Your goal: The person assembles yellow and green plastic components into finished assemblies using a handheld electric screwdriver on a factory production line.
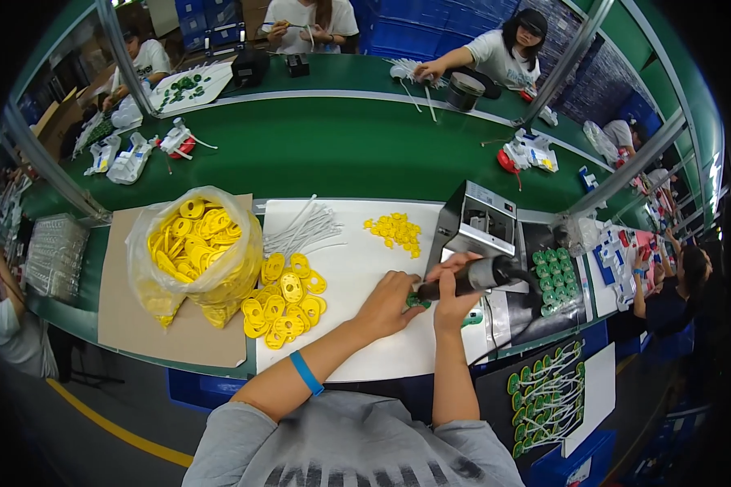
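On the white work surface point(365, 349), my left hand point(388, 305) has its fingers closed on a small green part point(418, 299), mostly hidden by the fingers. My right hand point(453, 302) is wrapped round a black electric screwdriver point(481, 277), which lies tilted with its tip end toward the green part. Whether the tip touches it, I cannot tell. Left of my hands lies a pile of yellow oval discs point(291, 287). Small yellow pieces point(393, 232) and a bundle of white cables point(304, 230) lie farther off.
A metal box-shaped machine point(481, 221) stands just beyond my right hand. Green round parts point(554, 280) sit at the right, with wired green discs point(544, 398) below. A clear bag of yellow discs point(195, 252) stands left. Beyond runs a green conveyor point(341, 142); co-workers sit across it.
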A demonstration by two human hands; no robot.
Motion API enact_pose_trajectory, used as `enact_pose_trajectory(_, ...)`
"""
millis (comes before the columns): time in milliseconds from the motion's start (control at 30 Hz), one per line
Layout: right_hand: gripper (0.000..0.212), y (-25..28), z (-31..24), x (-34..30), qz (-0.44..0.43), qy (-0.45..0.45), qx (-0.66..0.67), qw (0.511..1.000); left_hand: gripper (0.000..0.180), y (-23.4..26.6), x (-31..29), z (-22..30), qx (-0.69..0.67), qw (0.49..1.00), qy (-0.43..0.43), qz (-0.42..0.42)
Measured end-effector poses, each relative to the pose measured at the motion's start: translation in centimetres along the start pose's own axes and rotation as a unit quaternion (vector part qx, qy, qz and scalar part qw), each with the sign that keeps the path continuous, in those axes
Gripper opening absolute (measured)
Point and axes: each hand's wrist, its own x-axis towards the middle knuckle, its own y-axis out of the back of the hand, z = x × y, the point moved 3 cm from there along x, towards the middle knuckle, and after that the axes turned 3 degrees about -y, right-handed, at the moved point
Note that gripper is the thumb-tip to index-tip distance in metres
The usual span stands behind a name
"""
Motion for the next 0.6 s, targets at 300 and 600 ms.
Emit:
enact_pose_trajectory(300,0.049,1.8,-2.9,-3.7,0.148,0.077,-0.424,0.89,0.036,3.8,-1.4,0.2,-0.142,0.982,0.09,-0.091)
enact_pose_trajectory(600,0.014,-5.3,-0.5,-5.6,-0.148,-0.046,-0.302,0.941,0.046,10.7,-4.1,0.2,-0.694,0.654,0.044,-0.296)
